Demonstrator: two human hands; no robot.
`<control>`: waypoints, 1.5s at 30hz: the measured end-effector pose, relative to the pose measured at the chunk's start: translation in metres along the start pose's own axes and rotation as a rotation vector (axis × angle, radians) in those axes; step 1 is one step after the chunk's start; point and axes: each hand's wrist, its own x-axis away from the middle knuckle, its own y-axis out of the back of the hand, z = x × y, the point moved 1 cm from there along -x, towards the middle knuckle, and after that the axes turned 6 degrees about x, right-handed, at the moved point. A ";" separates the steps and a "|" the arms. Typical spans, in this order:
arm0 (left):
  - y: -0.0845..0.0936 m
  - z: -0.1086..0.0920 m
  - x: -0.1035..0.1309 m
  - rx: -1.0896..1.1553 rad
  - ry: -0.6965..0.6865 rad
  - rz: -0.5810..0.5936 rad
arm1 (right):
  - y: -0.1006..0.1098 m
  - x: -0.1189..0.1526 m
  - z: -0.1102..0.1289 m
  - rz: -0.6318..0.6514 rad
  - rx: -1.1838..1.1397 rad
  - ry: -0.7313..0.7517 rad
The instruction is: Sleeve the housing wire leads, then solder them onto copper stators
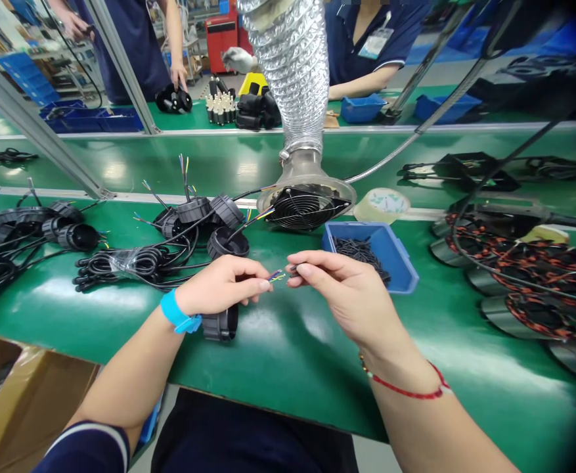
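Observation:
Thin coloured wires (276,276) stick out between the thumb and fingers of my left hand (228,284), which has a blue band at the wrist. Below that hand a black ribbed cap (220,324) rests on the green table. My right hand (339,289), wearing a red bracelet, pinches a small dark piece (295,268) close to the wire ends; a narrow gap seems to lie between them. Behind my right hand stands a blue bin (396,263) of small black sleeves (359,253).
A fan (300,209) under a silver duct (290,72) hangs ahead. Black caps (194,210) and coiled cables (120,266) lie left. Metal parts with orange-black windings (529,309) stand right, beside a tape roll (382,203). People work beyond the rail (209,131).

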 end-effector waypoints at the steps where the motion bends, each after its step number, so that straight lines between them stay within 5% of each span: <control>1: 0.000 0.000 0.000 0.007 -0.001 0.000 | 0.001 0.000 -0.001 -0.002 0.005 -0.002; 25: 0.003 0.001 0.000 0.017 0.001 -0.009 | -0.007 -0.002 -0.004 0.069 -0.054 -0.102; 35: 0.000 0.003 -0.001 -0.098 0.015 -0.095 | -0.014 0.000 -0.009 0.107 0.008 -0.120; 41: 0.002 0.005 -0.003 0.022 0.040 -0.142 | -0.017 -0.004 -0.014 0.133 -0.155 -0.183; 45: 0.000 0.002 -0.005 0.062 0.090 -0.084 | -0.008 -0.008 -0.015 0.027 -0.206 -0.179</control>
